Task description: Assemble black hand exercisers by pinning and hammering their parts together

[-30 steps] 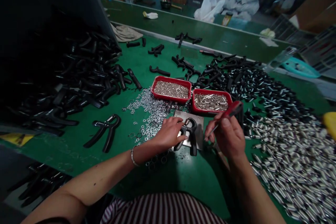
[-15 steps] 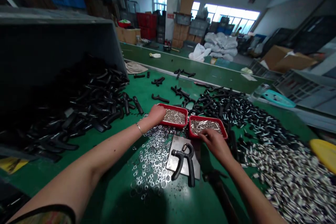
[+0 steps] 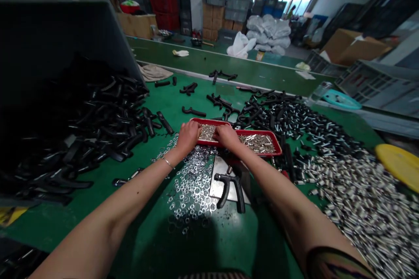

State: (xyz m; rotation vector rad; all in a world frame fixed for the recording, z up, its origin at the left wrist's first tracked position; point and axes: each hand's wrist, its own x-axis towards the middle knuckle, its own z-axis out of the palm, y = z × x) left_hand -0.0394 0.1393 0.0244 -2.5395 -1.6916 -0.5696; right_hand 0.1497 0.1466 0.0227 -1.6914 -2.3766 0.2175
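Note:
My left hand is at the left end of a red tray of tiny metal parts, its fingers curled over the rim and their tips hidden. Into the same tray's right side reaches my right hand, fingers bent down together among the parts; what they hold is too small to make out. A second red tray with metal pins and small pieces sits just right of it. Nearer me, a black hand gripper with two spread handles lies on a metal plate. Loose metal rings and nuts are spread left of the plate.
A grey bin tipped on its side spills black handles at left. On the right lie black-headed screws, a heap of metal cylinders and a yellow lid. Behind runs a green conveyor belt.
My right hand has moved left, from the second red tray to the first. My left hand stays at the first tray's left end. The whole view has shifted slightly.

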